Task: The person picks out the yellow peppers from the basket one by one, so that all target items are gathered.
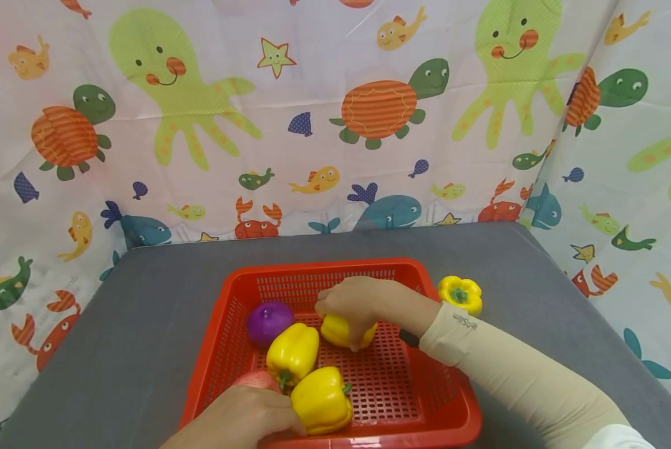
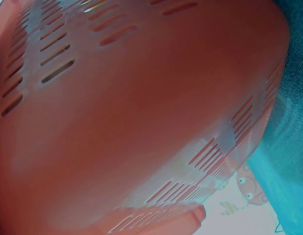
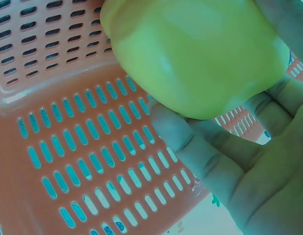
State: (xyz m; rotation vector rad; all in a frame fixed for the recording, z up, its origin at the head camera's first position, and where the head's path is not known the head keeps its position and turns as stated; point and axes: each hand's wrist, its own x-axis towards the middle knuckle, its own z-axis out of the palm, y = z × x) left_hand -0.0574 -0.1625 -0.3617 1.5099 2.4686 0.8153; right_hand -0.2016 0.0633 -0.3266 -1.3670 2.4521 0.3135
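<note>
**Right hand (image 1: 353, 302) curled round one yellow pepper (image 1: 334, 330)**

Largest first. Patterned cloth (image 1: 313, 37) hangs across 12 o'clock and down both sides: turtles, octopuses, crabs. Below it, one grey table (image 1: 133, 324). On that, one red basket (image 1: 313, 268), at 6 o'clock in my view; its slotted walls probably stop round things rolling off.

One beige sleeve (image 1: 515, 368) comes in from 4 o'clock to my right hand. Grip there: thumb and fingers spread about the pepper's sides, likely because it is too plump for a fingertip pinch. That pepper sits at 12 o'clock of the basket's middle. My left hand (image 1: 257, 408) is at 7 o'clock, over the near rim, perhaps to steady it; whether its fingers grip, I cannot tell.

Yellow peppers, four in all: the gripped one; a second pepper (image 1: 293, 350) at 9 o'clock; a third pepper (image 1: 320, 402) at 6 to 7, just beside my left hand; a fourth pepper (image 1: 463, 299) outside, at 2 o'clock, stem end facing me.

Purple vegetable (image 1: 270, 324): one, at 10. Pinkish-red fruit (image 1: 259, 378): one, at 8, partly hidden by my left hand.
</note>
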